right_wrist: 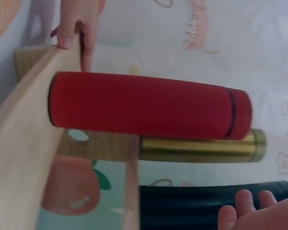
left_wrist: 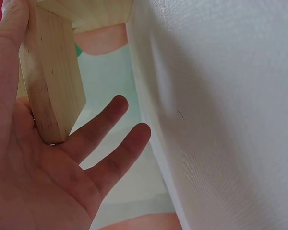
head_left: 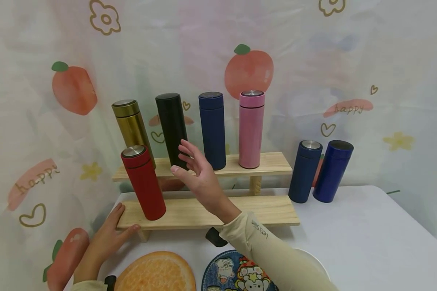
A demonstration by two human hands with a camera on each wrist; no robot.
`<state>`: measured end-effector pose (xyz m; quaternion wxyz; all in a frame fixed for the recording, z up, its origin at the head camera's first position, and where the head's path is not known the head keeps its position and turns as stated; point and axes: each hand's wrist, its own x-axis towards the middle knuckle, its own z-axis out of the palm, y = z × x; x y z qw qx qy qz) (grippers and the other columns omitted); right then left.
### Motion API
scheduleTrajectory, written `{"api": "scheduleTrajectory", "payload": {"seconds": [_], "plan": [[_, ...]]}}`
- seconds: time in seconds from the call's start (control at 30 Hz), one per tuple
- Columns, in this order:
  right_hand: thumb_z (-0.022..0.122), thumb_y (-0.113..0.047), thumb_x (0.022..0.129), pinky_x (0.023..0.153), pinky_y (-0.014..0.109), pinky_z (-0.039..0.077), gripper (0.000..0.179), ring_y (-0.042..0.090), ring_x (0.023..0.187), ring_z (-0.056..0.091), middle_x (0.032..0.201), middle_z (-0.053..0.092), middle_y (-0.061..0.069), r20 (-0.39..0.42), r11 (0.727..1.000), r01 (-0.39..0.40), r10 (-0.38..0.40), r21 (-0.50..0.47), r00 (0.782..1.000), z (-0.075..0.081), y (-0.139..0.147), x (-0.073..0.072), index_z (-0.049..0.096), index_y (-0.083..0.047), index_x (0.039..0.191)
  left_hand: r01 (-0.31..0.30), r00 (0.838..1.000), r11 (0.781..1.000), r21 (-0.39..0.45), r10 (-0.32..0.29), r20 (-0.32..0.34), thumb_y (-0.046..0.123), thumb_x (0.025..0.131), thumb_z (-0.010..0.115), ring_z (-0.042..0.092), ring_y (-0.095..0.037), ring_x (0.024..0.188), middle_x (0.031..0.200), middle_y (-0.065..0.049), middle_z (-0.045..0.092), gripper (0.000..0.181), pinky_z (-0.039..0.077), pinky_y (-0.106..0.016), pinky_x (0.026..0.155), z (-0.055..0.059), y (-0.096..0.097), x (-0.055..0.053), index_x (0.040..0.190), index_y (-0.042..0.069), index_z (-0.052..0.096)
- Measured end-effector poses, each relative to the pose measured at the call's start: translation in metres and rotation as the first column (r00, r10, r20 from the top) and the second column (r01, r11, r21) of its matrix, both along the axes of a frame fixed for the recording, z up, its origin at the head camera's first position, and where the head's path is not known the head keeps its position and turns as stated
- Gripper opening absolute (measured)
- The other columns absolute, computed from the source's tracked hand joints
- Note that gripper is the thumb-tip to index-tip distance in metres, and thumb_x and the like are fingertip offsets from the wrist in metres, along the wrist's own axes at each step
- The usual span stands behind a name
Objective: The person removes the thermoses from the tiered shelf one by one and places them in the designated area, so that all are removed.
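Observation:
My left hand grips the left end of the lower board of a two-tier wooden stand, thumb at the front and fingers toward the back. In the left wrist view, the board's end meets the palm and two fingers stretch past it. A red thermos stands upright on that board beside this hand. My right hand is raised in front of the upper tier, fingers spread and holding nothing. It overlaps the foot of a black thermos in the head view. Left of the black one stands a gold thermos.
On the upper board there are also a navy thermos and a pink thermos. Two blue thermoses stand on the white table right of the stand. An orange-slice mat and a cartoon mat lie in front.

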<state>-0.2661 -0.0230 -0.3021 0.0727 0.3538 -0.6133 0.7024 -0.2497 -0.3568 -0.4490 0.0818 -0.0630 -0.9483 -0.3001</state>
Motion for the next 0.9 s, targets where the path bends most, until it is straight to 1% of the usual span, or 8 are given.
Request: {"api": "scheduleTrajectory", "payload": {"seconds": [0.1,0.13,0.27,0.33,0.43,0.53,0.67,0.9], "plan": [[0.064,-0.024,0.099,0.126,0.051,0.027,0.08,0.038,0.153,0.037,0.168,0.036,0.02,0.055,1.0,-0.01,0.009,0.011,0.998,-0.008,-0.008,-0.002,0.029,-0.007,0.169,0.004,1.0,1.0,0.002,-0.004,-0.002,0.049,0.1,0.075,0.023,-0.056,0.154,0.172,-0.032,0.018,0.102,0.029,-0.075,0.114,0.0,-0.001,0.0,0.166,-0.01,0.024],[0.065,-0.024,0.099,0.125,0.052,0.028,0.081,0.038,0.153,0.037,0.168,0.036,0.02,0.076,1.0,-0.018,0.016,0.017,0.997,-0.011,-0.011,-0.003,0.029,-0.007,0.169,0.004,1.0,1.0,0.003,-0.003,-0.002,0.049,0.099,0.075,0.023,-0.057,0.154,0.172,-0.032,0.019,0.102,0.029,-0.075,0.114,0.0,-0.001,0.0,0.166,-0.01,0.024],[0.067,-0.025,0.099,0.121,0.053,0.037,0.081,0.035,0.151,0.04,0.166,0.038,0.015,0.162,0.998,-0.049,0.044,0.027,0.986,-0.024,-0.023,-0.006,0.03,-0.009,0.169,-0.003,1.0,1.0,0.002,0.003,-0.006,0.049,0.1,0.075,0.023,-0.056,0.154,0.172,-0.031,0.019,0.101,0.029,-0.075,0.114,0.0,-0.002,0.001,0.165,-0.01,0.025],[0.068,-0.024,0.099,0.117,0.051,0.042,0.079,0.035,0.149,0.042,0.165,0.04,0.013,0.201,0.998,-0.062,0.055,0.03,0.978,-0.03,-0.028,-0.008,0.032,-0.01,0.168,-0.002,1.0,1.0,0.0,0.002,-0.01,0.049,0.1,0.075,0.023,-0.056,0.155,0.172,-0.031,0.019,0.101,0.029,-0.074,0.115,-0.001,-0.002,0.0,0.165,-0.01,0.025],[0.07,-0.023,0.099,0.114,0.049,0.046,0.078,0.035,0.145,0.048,0.164,0.041,0.01,0.247,0.996,-0.081,0.07,0.032,0.966,-0.037,-0.035,-0.01,0.034,-0.011,0.167,-0.001,1.0,1.0,0.005,0.001,-0.006,0.05,0.099,0.075,0.023,-0.056,0.155,0.172,-0.032,0.019,0.102,0.028,-0.074,0.115,-0.001,-0.001,-0.001,0.165,-0.01,0.025],[0.071,-0.025,0.099,0.112,0.047,0.048,0.08,0.034,0.143,0.05,0.165,0.041,0.008,0.278,0.994,-0.09,0.07,0.06,0.958,-0.041,-0.043,-0.012,0.033,-0.013,0.168,-0.001,1.0,1.0,0.015,0.001,0.008,0.049,0.099,0.075,0.022,-0.057,0.154,0.172,-0.033,0.018,0.103,0.028,-0.074,0.116,0.0,0.0,-0.001,0.165,-0.011,0.024],[0.074,-0.026,0.097,0.111,0.046,0.049,0.082,0.033,0.139,0.053,0.164,0.043,0.005,0.312,0.992,-0.083,0.05,0.091,0.949,-0.041,-0.053,-0.015,0.034,-0.013,0.167,-0.005,1.0,1.0,0.02,0.005,0.017,0.049,0.099,0.075,0.022,-0.057,0.154,0.172,-0.034,0.018,0.103,0.027,-0.075,0.116,0.002,0.0,0.0,0.165,-0.011,0.023],[0.078,-0.024,0.096,0.114,0.051,0.045,0.086,0.026,0.136,0.055,0.163,0.043,0.002,0.367,0.991,-0.084,0.039,0.108,0.929,-0.041,-0.068,-0.022,0.033,-0.016,0.168,-0.006,1.0,1.0,0.004,0.006,0.024,0.05,0.099,0.075,0.022,-0.057,0.154,0.172,-0.034,0.018,0.104,0.028,-0.075,0.115,0.003,0.0,-0.001,0.166,-0.01,0.023]]}}
